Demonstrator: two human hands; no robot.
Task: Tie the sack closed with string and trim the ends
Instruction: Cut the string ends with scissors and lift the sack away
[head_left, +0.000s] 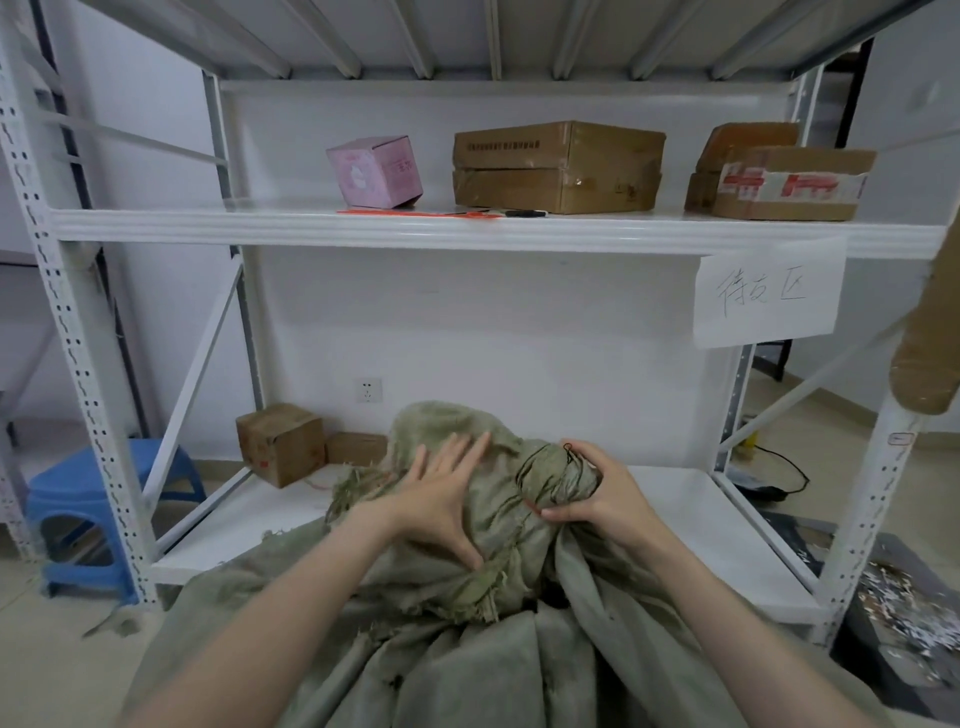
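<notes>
A white metal rack fills the view, with cardboard boxes on its middle shelf. In front of it, rising from the bottom of the view with its top over the low shelf, is the green woven sack, its mouth gathered into a frayed bunch. The left hand lies flat on that bunch, fingers straight and spread, probably to press loose cloth clear of the knot. The right hand curls round the gathered neck just beside it, likely to hold the gather tight. A dark string winds round the neck by those fingers; whether it is knotted cannot be told. A thin dark tool on the middle shelf, perhaps scissors, lies well apart, untouched.
</notes>
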